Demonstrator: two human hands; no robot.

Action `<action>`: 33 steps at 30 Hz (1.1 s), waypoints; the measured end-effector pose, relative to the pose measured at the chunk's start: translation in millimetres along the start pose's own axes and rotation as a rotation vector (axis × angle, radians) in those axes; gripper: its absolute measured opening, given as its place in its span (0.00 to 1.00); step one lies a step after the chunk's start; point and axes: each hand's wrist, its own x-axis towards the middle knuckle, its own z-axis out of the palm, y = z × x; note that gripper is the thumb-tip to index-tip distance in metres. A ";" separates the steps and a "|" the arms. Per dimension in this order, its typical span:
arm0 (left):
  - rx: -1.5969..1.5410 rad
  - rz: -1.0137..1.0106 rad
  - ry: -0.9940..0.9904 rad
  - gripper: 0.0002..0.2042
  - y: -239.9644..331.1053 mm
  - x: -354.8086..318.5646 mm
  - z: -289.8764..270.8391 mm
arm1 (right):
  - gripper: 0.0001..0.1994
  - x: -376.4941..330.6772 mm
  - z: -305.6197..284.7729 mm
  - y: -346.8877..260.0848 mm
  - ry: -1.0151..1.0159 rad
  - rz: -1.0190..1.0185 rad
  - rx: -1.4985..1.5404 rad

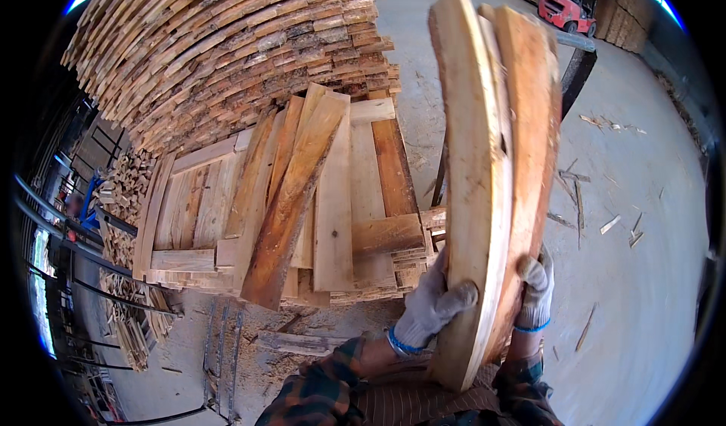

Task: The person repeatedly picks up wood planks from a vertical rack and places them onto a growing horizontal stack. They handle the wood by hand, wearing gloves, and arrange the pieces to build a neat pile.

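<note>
Bundle of rough-sawn pale and reddish wooden planks (491, 161) held nearly upright in front of the person, its long axis running from the lower end near the plaid-sleeved forearms up toward the top of the view, leaning slightly left; the fisheye lens bows the edges. The left hand (429, 305), in a grey knitted work glove with a blue cuff, is clamped around the bundle's left edge low down, thumb across the front face. The right hand (535, 286), gloved alike, is closed on the right edge at about the same height. The planks show bark-rimmed, uneven edges, one dark notch and coarse saw marks.

Left of the bundle lies a low stack of loose sawn boards (302, 207), some crossing at angles, one reddish-brown board slanting on top. Behind it rises a tall pile of layered bark-edged slabs (227, 48). The grey concrete floor (650, 290) is smooth, strewn with wood splinters and sawdust. A red forklift (566, 9) stands far off at the top, near further stacked timber.
</note>
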 end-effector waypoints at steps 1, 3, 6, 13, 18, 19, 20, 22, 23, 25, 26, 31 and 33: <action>0.007 0.039 0.057 0.44 14.7 5.3 -11.6 | 0.37 16.0 36.6 -22.8 -0.033 -0.039 -0.067; 0.043 -0.011 0.256 0.38 59.4 16.8 -44.1 | 0.40 44.9 102.6 -45.8 -0.131 -0.157 -0.169; 0.031 0.008 0.354 0.26 92.1 48.8 -107.3 | 0.42 87.2 165.0 -29.3 0.041 -0.067 -0.929; 1.262 0.217 0.458 0.34 73.2 16.4 -223.8 | 0.38 128.5 239.5 43.3 -0.394 0.107 -0.984; 1.061 0.296 0.582 0.23 116.8 -6.1 -197.6 | 0.35 136.6 206.5 68.7 -0.187 -0.092 -0.911; 0.882 0.227 0.589 0.22 125.6 -13.9 -207.9 | 0.34 139.7 215.7 67.4 -0.213 -0.020 -0.952; 0.709 0.138 0.607 0.21 135.3 -20.1 -209.4 | 0.33 139.4 229.3 65.6 -0.253 0.064 -0.988; 0.866 0.217 0.628 0.21 155.6 9.3 -155.6 | 0.35 137.6 220.9 68.4 -0.251 -0.008 -0.959; 0.883 0.257 0.587 0.21 160.0 30.7 -123.7 | 0.35 139.4 206.8 70.4 -0.324 -0.028 -0.843; 0.957 0.308 0.326 0.22 162.6 82.8 -57.5 | 0.36 135.2 157.4 76.5 -0.429 -0.124 -0.588; 1.008 0.305 0.109 0.22 154.9 111.6 -24.9 | 0.36 130.7 129.0 84.0 -0.468 -0.180 -0.411; 1.079 -0.016 -0.397 0.32 -5.3 275.4 106.9 | 0.30 97.9 -80.1 162.7 -0.102 0.432 -0.244; 1.209 -0.107 -0.383 0.36 -121.7 315.5 112.4 | 0.38 99.3 -159.8 219.2 0.098 0.731 -0.167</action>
